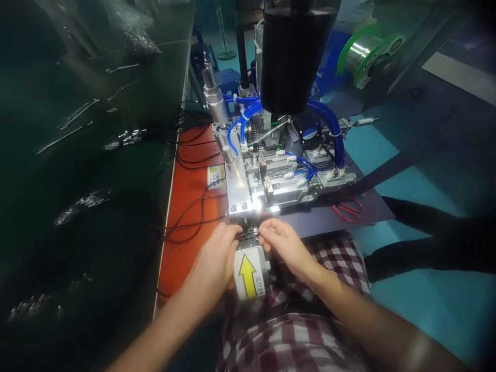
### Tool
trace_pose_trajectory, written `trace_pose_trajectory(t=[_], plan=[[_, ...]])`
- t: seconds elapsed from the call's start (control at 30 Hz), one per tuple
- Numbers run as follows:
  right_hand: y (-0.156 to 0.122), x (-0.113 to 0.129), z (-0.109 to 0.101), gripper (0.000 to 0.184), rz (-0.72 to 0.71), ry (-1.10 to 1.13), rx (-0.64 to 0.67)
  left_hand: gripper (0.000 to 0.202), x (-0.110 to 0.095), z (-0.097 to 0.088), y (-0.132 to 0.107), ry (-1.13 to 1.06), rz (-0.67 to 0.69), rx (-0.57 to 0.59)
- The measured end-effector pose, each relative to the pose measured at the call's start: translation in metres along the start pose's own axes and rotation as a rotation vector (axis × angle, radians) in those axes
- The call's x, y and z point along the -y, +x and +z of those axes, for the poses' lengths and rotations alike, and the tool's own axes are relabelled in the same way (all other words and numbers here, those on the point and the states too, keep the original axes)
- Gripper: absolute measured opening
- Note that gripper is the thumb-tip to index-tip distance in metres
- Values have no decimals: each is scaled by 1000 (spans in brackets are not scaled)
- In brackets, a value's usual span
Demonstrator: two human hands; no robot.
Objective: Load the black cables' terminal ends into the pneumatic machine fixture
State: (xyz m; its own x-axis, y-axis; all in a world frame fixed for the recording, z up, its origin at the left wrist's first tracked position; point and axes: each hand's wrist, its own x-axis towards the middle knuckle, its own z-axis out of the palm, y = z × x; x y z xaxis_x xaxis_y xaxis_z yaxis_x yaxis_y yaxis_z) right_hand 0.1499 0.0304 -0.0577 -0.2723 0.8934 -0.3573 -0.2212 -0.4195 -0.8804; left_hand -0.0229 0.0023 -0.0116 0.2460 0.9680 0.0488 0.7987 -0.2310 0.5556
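Note:
My left hand (221,249) is at the near end of a silver machine (240,188), its thumb and fingers curled together by a thin dark cable (245,235). What its fingertips hold, if anything, is hidden. Opposite it, my right hand (282,242) is closed in a pinch on a small shiny metal piece (256,231), which seems to join the cable; its kind is too small to tell. Just below both hands lies a white plate with a yellow arrow (248,274).
Blue air hoses (336,124) arch over the machine, and a black cylinder (296,62) hangs above it. Black cables (201,217) cross the orange tabletop (182,258). Shiny metal parts (83,204) lie on the dark surface at left. A green spool (366,54) stands at the back right.

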Motion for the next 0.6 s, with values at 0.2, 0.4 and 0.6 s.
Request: trace_pose_trajectory(t=[0.2, 0.4, 0.6], plan=[[1, -3, 2, 31, -28, -62, -32, 22, 16, -17, -24, 89, -8, 26], [2, -7, 1, 31, -46, -63, -46, 30, 36, -19, -4, 731, 410, -54], [1, -7, 2, 31, -74, -79, -67, 42, 22, 12, -31, 827, 212, -212]])
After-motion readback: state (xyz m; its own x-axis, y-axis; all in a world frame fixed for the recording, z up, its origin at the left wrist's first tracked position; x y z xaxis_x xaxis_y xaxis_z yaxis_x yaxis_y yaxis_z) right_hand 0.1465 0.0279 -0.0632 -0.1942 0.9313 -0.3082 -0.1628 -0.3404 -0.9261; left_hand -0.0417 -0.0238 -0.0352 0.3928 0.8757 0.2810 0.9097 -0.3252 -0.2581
